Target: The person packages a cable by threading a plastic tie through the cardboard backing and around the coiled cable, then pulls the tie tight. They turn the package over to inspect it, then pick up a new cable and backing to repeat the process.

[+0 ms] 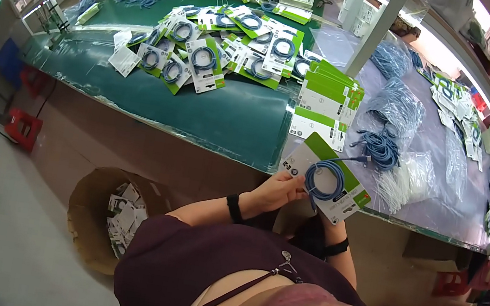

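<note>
In front of me, at the table's near edge, a coiled blue-grey cable (323, 195) lies against a white and green backing card (302, 156). My left hand (284, 191) pinches the coil's left side and the card's edge, thumb in front. One cable end with its plug reaches up to the right, past the card's edge. Behind the card's lower corner is my right hand (333, 230); the card covers its fingers. Just beyond stands a stack of flat white and green cards (319, 126). A bundle of loose blue cables (380, 149) lies right of it.
Many carded cables (205, 60) are heaped on the green table (218, 117). White ties (404, 181) and clear bags of cables (396, 106) lie to the right. A metal post (376, 33) rises from the table. A cardboard bin (83, 223) holding cards stands on the floor at left.
</note>
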Tool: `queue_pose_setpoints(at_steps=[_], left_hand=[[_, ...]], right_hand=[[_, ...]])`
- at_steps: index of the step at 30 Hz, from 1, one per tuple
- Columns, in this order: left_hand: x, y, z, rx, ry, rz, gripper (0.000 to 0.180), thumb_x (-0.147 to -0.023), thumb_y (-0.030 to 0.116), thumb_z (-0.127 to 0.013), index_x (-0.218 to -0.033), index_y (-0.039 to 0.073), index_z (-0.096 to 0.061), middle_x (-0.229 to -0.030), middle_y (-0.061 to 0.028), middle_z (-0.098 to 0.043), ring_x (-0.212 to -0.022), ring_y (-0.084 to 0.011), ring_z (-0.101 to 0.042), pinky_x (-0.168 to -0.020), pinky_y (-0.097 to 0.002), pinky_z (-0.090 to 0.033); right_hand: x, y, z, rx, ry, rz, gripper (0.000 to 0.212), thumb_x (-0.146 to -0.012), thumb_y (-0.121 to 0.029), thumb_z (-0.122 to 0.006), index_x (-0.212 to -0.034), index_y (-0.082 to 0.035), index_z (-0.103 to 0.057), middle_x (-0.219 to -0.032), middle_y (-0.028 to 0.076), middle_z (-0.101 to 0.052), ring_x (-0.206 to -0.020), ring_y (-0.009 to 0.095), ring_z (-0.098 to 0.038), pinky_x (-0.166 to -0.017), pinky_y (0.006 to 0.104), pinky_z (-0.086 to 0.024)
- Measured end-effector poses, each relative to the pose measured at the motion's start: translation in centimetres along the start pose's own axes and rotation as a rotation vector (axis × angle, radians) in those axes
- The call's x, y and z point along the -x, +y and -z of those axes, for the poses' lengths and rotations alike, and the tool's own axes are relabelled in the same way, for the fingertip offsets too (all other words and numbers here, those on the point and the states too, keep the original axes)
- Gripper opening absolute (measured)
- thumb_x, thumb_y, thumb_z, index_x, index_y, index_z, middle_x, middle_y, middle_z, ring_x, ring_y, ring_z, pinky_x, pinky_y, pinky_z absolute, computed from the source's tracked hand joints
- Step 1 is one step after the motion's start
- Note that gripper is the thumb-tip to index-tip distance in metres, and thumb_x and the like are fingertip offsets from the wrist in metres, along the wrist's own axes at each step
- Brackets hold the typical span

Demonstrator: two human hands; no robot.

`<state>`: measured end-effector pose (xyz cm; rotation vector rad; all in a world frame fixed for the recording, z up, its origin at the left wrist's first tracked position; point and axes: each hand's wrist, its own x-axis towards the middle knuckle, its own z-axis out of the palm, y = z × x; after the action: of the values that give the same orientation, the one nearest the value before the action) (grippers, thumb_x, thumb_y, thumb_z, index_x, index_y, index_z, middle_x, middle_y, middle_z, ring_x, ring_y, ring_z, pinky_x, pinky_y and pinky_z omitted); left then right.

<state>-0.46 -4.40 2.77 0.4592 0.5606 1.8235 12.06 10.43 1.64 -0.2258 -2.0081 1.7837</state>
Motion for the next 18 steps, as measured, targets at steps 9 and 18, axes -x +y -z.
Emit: queue_pose_setpoints(at_steps=[9,18], left_hand=[[0.7,-0.1,1.0,0.134,0.001,-0.132,0.028,-0.101,0.023,-0.045,-0.116,0.003,-0.056,-0.117,-0.0081,-0.062,-0.108,-0.0196,-0.06,-0.098,-0.0397,-0.046],[0.4,1.8,1.8,0.183,0.068,-0.358,0.024,-0.101,0.018,-0.045,-0.117,0.004,-0.056,-0.12,-0.0075,-0.06,-0.109,-0.0191,-0.059,-0.098,-0.038,-0.047]], right_hand=[[-2.1,1.9,-1.5,0.472,0.078,0.328,0.057,-0.077,-0.012,-0.076,-0.127,-0.003,-0.051,-0.118,0.013,-0.058,-0.107,0.027,-0.057,-0.092,0.0359,-0.047],[-2.5,0.9,-3.8,0.697,0.012,0.405,0.034,-0.093,-0.018,-0.059,-0.124,-0.004,-0.052,-0.105,0.008,-0.06,-0.092,0.02,-0.058,-0.079,0.0328,-0.048]])
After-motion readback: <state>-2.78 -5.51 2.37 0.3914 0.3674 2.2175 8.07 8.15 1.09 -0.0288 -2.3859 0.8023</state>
